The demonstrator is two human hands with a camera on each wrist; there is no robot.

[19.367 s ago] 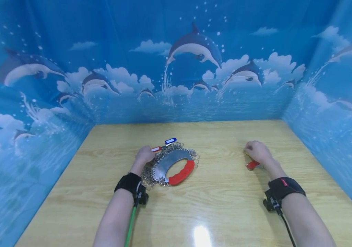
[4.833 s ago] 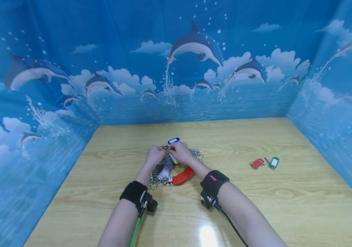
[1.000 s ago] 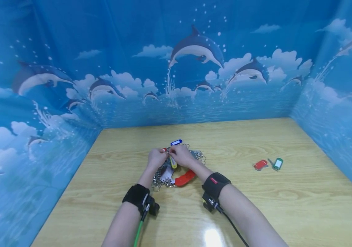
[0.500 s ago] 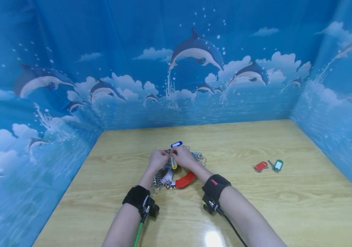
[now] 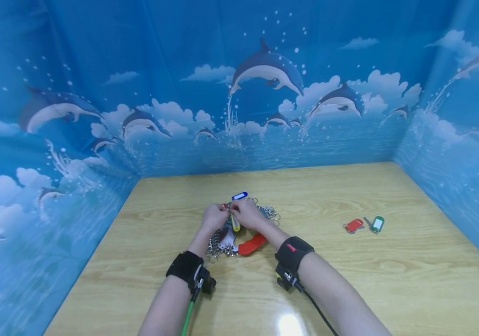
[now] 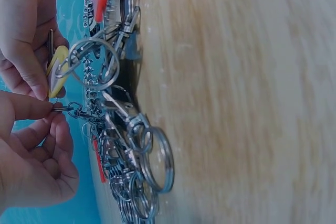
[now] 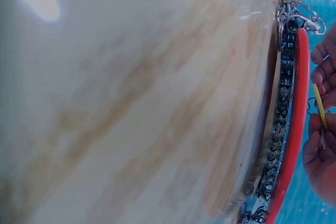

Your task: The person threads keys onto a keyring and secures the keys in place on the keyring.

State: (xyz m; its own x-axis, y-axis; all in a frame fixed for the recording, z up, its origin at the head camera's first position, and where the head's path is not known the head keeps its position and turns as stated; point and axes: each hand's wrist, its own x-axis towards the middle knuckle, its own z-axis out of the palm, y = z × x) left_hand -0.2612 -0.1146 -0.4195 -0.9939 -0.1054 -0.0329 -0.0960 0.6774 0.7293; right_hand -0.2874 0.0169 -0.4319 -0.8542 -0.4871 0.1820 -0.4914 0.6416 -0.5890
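A curved metal plate [image 5: 226, 240] with a red handle [image 5: 253, 244] lies on the table, its edge hung with key rings and clasps [image 6: 123, 166]. Over its far left part both hands meet. My left hand [image 5: 213, 218] pinches a small key ring [image 6: 62, 109] linked to one of the clasps, between thumb and forefinger. Just right of it, my right hand [image 5: 248, 213] holds a yellow key tag [image 6: 58, 69], which slants down over the plate in the head view. A key [image 7: 323, 141] shows between the right fingers in the right wrist view. The fingertips hide where ring and tag come together.
Behind the hands a blue key tag [image 5: 239, 196] lies at the plate's far edge. A red key tag [image 5: 224, 205] shows partly past the left hand. Farther right lie a red key tag [image 5: 354, 226] and a green key tag [image 5: 377, 224]. A dolphin-print curtain [image 5: 264, 140] encloses the table.
Compared with the oldest frame, my right hand has come from the table's right side to the plate, with the yellow key tag. Over the last second both hands stay nearly still; the tag shifts slightly.
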